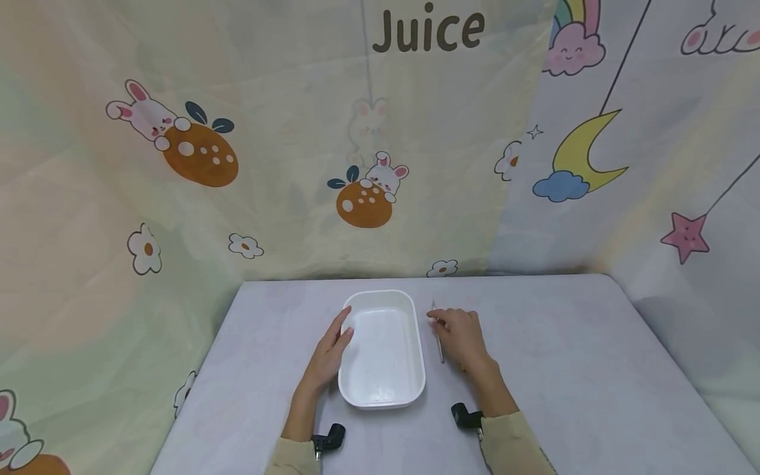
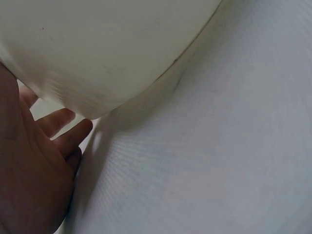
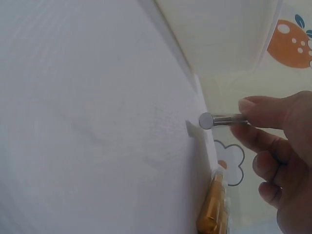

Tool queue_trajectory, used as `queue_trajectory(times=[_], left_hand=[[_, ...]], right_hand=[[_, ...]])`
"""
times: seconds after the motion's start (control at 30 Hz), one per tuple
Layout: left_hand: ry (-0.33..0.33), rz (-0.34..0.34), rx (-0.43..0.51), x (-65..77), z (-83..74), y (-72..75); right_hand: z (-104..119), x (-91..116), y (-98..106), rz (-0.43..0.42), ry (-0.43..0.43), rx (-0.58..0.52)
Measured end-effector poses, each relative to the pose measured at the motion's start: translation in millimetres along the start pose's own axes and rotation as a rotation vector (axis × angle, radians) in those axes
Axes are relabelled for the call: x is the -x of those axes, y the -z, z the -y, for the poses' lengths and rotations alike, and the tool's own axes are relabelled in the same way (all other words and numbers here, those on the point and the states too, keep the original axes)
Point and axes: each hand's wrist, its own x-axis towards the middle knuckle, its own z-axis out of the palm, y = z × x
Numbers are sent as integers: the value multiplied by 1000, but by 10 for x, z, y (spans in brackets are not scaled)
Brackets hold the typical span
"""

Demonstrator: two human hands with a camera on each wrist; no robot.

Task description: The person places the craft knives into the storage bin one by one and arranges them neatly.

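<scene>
A white rectangular tray (image 1: 382,401) with rounded corners lies in the middle of the table. Along its left side rests my left hand (image 1: 328,353), thumb and forefinger at the rim. In the left wrist view this hand's fingers (image 2: 73,136) stretch loosely along the outside of the tray wall (image 2: 97,63). To the right of the tray, my right hand (image 1: 463,336) pinches a slim silver metal rod (image 1: 441,349) between thumb and fingertips. The rod has a thin far tip in the head view and a round flat near end (image 3: 206,121) in the right wrist view.
Amber-coloured slender items (image 3: 213,204) with pale ends lie beyond the rod in the right wrist view, mostly hidden by the right hand in the head view. A pale cloth covers the table (image 1: 570,369). A printed curtain (image 1: 285,145) hangs behind it.
</scene>
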Motion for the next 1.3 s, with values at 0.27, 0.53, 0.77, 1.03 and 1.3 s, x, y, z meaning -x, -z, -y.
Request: queue_trajectory(times=[0.27,0.53,0.77,1.03,1.3], left_hand=[[1,4,-1,5,-3,3],[6,-4,-4,7,-2,-1],[6,-1,6,9,-12,-8],[11,-5,4,4,-14,-3],[13,-11,3,9,-14,-19]], right_hand=[[8,-5,31,-75,44,-99],[28,-24,63,-78,36,-211],[99,-13,123,-88,32,-273],[178,14,174,-40,45,-316],[241,19,199,-19,58,-388]])
